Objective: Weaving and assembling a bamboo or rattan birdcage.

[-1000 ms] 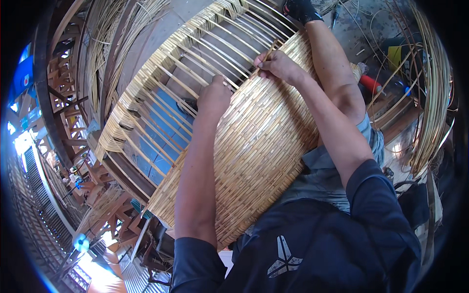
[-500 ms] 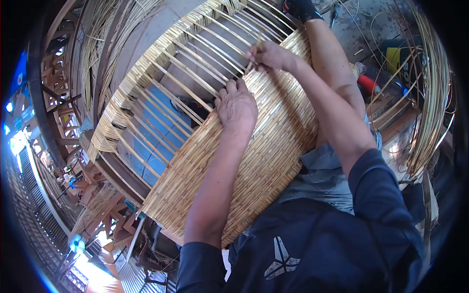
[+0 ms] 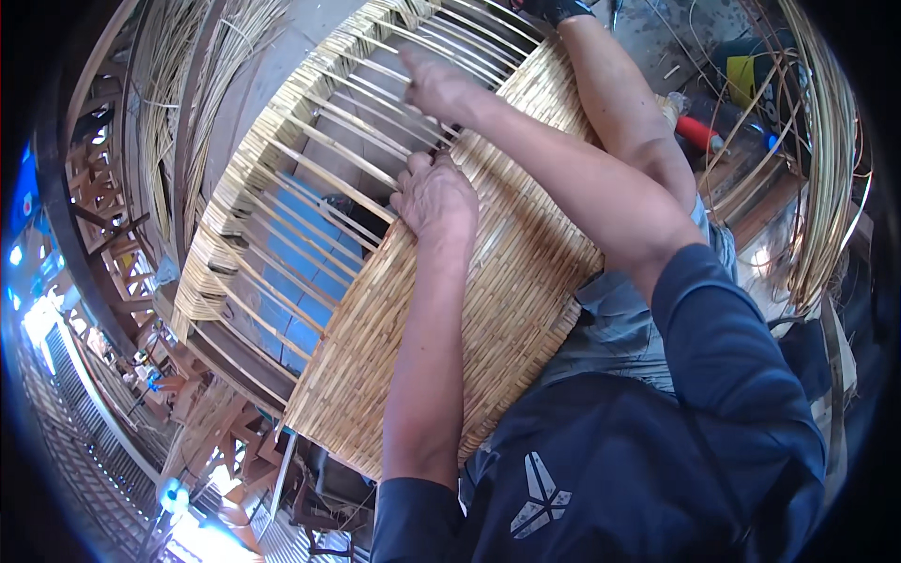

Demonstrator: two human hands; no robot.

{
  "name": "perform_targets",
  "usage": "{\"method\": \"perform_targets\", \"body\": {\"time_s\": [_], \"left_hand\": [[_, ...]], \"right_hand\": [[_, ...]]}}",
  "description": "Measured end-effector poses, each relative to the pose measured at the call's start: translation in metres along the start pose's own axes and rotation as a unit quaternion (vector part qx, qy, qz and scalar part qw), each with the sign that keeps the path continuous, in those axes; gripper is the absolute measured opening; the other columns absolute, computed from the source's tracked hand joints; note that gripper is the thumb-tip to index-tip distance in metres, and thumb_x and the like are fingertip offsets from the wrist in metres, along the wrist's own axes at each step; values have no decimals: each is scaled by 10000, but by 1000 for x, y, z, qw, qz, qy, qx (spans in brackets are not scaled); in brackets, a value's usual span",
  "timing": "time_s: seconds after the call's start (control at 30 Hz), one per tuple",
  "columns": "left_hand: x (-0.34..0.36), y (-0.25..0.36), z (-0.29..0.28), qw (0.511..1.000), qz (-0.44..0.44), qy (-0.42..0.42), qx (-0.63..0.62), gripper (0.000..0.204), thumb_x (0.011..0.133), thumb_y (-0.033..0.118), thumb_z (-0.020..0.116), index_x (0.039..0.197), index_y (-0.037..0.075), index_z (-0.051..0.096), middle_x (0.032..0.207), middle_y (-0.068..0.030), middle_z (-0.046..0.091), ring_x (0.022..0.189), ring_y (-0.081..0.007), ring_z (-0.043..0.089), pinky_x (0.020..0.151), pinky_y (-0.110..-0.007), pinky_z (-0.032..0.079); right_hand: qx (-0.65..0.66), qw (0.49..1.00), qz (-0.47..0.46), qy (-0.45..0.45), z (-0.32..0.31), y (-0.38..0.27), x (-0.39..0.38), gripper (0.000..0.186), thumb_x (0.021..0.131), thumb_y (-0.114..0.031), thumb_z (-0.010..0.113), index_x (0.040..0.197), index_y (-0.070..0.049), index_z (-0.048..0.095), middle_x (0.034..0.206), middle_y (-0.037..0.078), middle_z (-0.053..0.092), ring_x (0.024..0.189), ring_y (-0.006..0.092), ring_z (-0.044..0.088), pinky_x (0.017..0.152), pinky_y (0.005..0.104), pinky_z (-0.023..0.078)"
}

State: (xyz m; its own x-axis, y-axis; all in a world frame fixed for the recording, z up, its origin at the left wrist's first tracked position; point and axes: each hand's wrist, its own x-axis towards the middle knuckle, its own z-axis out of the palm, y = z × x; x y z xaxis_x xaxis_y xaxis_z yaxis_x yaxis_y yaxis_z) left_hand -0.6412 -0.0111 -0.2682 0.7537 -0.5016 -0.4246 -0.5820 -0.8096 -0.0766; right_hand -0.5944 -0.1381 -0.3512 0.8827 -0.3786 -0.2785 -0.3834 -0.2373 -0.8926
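Observation:
A tan woven cane panel [image 3: 488,281] lies across my lap, its weave tightly packed. Bare rattan stakes [image 3: 361,159] run from its far edge to a frame rail wrapped in cane [image 3: 249,174]. My left hand [image 3: 436,199] rests at that woven edge, fingers curled over it among the stakes. Farther out, my right hand [image 3: 439,86] hovers over the stakes with its fingers drawn together. Motion blurs its fingertips, and whatever they may hold cannot be made out.
Loose cane strands hang in a bundle [image 3: 826,159] at the right, and more strands [image 3: 192,103] lie at the far left. A red-handled tool [image 3: 699,133] sits right of my bare leg [image 3: 619,103]. Something blue [image 3: 300,253] shows beneath the stakes.
My right hand has moved from the woven edge up and left across the stakes toward the wrapped rail. My left hand stays at the edge. The whole view has shifted slightly.

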Motion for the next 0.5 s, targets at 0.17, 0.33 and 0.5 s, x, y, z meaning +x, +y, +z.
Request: {"method": "perform_targets", "body": {"time_s": [0.17,0.33,0.5], "left_hand": [[17,-1,-6,995,-86,-23,-53,271,902,178,453,1065,115,659,1128,-129,568,1106,-323,552,913,-487,399],[17,3,-8,988,-122,-13,-98,242,889,147,478,1044,110,659,1154,-127,565,1105,-311,552,914,-492,382],[9,1,5,984,-103,57,-136,222,882,160,505,1036,111,657,1132,-135,576,1082,-311,557,892,-479,361]], "right_hand": [[90,987,133,23,-36,5,-22,416,891,-102,450,1283,34,487,910,142,660,658,206,666,607,317,540],[-103,993,24,61,-27,9,-27,300,894,-133,496,1142,9,586,981,201,665,830,341,664,775,400,521],[-82,996,0,22,-25,4,-17,252,915,-166,511,1092,-23,619,888,204,672,839,366,651,769,410,514]]}}
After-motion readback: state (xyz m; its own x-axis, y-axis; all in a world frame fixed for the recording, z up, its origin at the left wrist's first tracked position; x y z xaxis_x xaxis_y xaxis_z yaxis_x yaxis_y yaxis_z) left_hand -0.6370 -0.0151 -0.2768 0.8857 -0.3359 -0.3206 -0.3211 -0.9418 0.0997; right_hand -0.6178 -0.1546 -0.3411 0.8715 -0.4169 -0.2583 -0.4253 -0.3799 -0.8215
